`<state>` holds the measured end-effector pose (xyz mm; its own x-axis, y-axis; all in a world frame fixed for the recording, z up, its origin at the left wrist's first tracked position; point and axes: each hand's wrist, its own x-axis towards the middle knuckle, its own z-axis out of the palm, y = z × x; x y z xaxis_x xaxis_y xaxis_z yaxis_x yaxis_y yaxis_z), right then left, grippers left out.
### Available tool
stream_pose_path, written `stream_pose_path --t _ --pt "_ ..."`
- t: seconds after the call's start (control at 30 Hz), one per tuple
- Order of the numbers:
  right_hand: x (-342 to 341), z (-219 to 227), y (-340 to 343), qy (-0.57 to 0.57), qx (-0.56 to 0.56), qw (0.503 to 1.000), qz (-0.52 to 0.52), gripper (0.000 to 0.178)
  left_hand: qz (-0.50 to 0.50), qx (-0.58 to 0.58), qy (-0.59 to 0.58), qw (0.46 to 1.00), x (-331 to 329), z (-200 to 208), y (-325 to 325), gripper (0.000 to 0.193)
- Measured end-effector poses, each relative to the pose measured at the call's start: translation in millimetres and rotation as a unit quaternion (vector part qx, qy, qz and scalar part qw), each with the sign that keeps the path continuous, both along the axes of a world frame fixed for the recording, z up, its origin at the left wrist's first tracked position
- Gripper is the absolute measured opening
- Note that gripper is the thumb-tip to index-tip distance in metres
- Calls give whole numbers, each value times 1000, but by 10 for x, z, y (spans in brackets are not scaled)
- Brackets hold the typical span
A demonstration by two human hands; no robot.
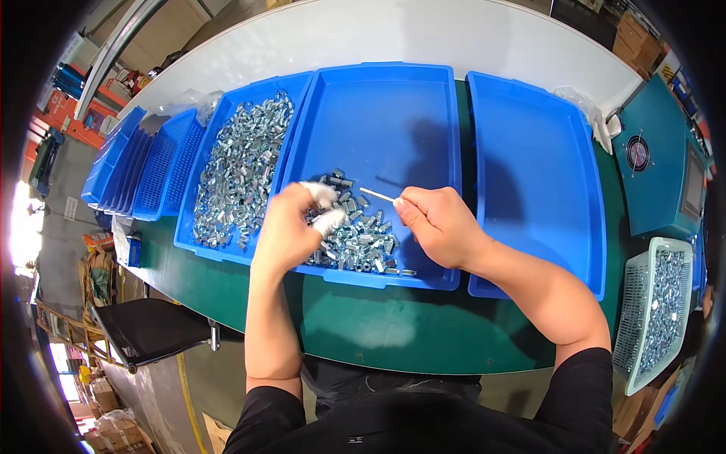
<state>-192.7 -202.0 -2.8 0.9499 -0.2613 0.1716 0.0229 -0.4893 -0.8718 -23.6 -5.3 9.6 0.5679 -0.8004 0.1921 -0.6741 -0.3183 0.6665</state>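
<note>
My left hand (291, 231), with white coverings on its fingertips, hovers at the left side of the middle blue tray (378, 283). Its thumb and fingers are apart over a pile of small silvery metal pieces (363, 242) that look like long hex nuts. The fingertips are slightly blurred, and I make out nothing between them. To the right, my right hand (441, 227) is closed around a thin pale rod (376, 194). The rod's free end points up and left above the tray; whatever lies inside the fist is hidden.
A blue tray (299, 106) full of similar pieces stands at left, beside stacked blue baskets (166, 166). Another blue tray (537, 174) lies at right. Beyond are a green machine (658, 163) and a pale basket (634, 318) of metal pieces. A black chair (151, 329) stands left.
</note>
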Motion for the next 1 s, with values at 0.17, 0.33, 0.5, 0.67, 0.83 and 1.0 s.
stream_pose_path --t 0.17,0.33,0.5,0.67,0.83,1.0 --pt "22 -22 28 -35 14 999 17 34 -84 58 -38 994 15 -41 39 24" --pt "8 26 8 -8 51 999 18 35 6 -6 128 992 -50 -2 -18 7" --pt "19 27 -2 -3 75 997 25 36 -35 -142 344 927 -90 42 -26 12" --pt "21 7 -3 -27 52 998 39 36 -67 -149 339 927 -140 -57 -76 15" --pt "16 31 -11 -2 110 994 16 38 -44 -176 387 904 -134 -29 -99 14" --pt "4 54 2 3 131 991 6 39 -35 -189 388 901 -136 -43 -106 14"
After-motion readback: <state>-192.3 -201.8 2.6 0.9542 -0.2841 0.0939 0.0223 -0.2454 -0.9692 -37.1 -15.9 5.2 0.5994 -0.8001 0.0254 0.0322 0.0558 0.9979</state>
